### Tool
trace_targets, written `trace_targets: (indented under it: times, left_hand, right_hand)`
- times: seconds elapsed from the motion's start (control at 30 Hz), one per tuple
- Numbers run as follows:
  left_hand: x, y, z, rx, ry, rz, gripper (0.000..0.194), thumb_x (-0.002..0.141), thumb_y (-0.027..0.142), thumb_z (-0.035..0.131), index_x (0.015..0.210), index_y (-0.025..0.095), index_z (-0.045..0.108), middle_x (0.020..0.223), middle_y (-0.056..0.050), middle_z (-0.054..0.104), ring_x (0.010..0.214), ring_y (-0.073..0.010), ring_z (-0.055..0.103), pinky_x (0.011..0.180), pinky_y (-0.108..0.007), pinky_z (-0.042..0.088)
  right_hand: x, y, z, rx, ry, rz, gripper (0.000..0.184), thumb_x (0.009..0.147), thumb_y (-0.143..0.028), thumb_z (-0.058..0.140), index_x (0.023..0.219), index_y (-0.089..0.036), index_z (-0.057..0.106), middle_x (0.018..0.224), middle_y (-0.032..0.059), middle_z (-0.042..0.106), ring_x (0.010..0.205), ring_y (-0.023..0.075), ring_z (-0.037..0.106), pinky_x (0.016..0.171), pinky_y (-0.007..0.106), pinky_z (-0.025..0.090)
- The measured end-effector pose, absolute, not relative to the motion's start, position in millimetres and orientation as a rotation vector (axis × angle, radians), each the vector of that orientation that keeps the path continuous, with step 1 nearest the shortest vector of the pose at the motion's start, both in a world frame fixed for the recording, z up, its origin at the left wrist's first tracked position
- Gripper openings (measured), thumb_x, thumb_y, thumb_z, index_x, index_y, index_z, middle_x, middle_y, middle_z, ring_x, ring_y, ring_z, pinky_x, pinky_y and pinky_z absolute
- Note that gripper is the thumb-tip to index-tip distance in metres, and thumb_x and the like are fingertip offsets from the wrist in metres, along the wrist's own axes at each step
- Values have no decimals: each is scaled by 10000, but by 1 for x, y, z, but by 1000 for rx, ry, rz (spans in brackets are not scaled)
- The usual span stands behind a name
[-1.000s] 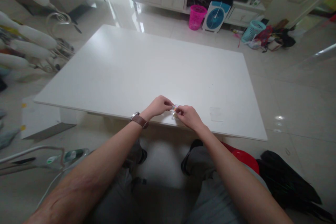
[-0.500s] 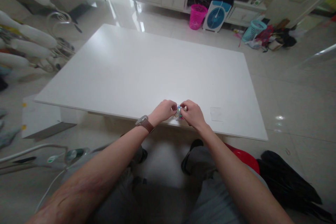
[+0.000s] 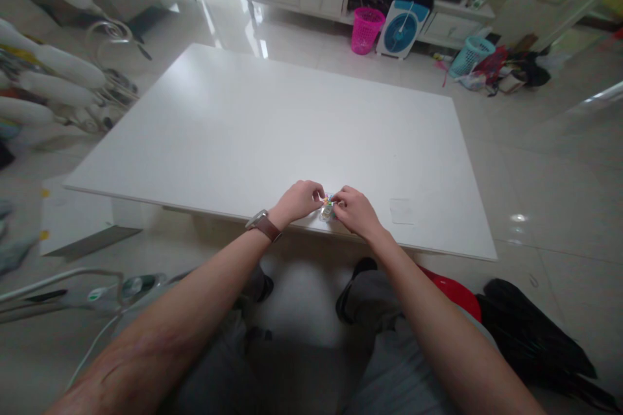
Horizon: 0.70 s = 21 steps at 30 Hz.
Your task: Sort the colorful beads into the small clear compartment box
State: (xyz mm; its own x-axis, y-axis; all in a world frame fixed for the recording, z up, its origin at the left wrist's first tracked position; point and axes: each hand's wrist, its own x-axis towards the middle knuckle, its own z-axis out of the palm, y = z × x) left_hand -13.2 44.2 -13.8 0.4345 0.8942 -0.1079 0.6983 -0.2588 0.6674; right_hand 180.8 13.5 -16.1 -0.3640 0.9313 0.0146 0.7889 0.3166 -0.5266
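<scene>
Close to the front edge of the white table [image 3: 292,123], a small, partly clear item with colourful bits [image 3: 326,207] lies between my hands. It is too small and too covered by fingers for me to tell its kind. My left hand [image 3: 304,199], with a brown-strapped watch [image 3: 263,225] on the wrist, pinches at its upper left side. From the right, my right hand [image 3: 354,207] has thumb and fingers closed on its other side. To the right of that hand, a thin clear square sheet [image 3: 402,211] lies flat on the tabletop.
Beyond the table stand a pink basket [image 3: 366,31], a blue and white fan [image 3: 403,29] and a white cabinet [image 3: 321,0]. A red stool [image 3: 452,292] and a black bag [image 3: 535,331] are low on the right. White-padded metal furniture [image 3: 68,68] stands on the left.
My left hand has shifted slightly up and left, its fingertips away from the item's lower part. More of the item now shows. My right hand has barely moved.
</scene>
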Motion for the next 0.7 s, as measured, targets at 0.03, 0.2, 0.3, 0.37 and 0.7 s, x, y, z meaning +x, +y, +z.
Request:
trace_targets:
  times: [0.03,0.2,0.3,0.37,0.7]
  left_hand:
    - [-16,46,-13,2026,1364,380,171,805,193,655,914,175,785,825,-52,754,729,-165,658,724,-260,488]
    - [-27,53,-15,1981,1509,377,178,811,211,639,915,173,778,851,-58,752,759,-174,656,735,-270,483]
    - [-29,55,-17,1965,1530,386,170,828,249,638,899,175,773,851,-61,751,761,-174,654,721,-270,471]
    - [-29,55,-17,1961,1535,380,167,829,253,636,893,178,770,852,-61,751,762,-174,654,712,-271,463]
    - [-40,59,-19,1926,1674,296,139,807,227,677,901,184,769,890,-78,764,807,-196,665,733,-283,477]
  right_hand:
    - [181,13,-16,-1528,-2325,645,129,897,-140,615,926,-172,736,928,57,616,856,178,573,780,271,427]
    - [182,10,-17,-1495,-2501,611,145,906,-176,621,957,-170,756,967,69,589,873,180,557,787,270,439]
    - [182,9,-17,-1491,-2531,606,148,903,-167,614,900,-173,762,941,64,582,868,180,561,775,269,438]
    - [182,9,-17,-1487,-2558,609,152,894,-154,615,871,-176,764,934,64,581,857,178,563,764,269,435]
    - [182,7,-17,-1376,-2611,641,160,875,-152,629,775,-185,749,900,60,582,854,182,565,753,273,431]
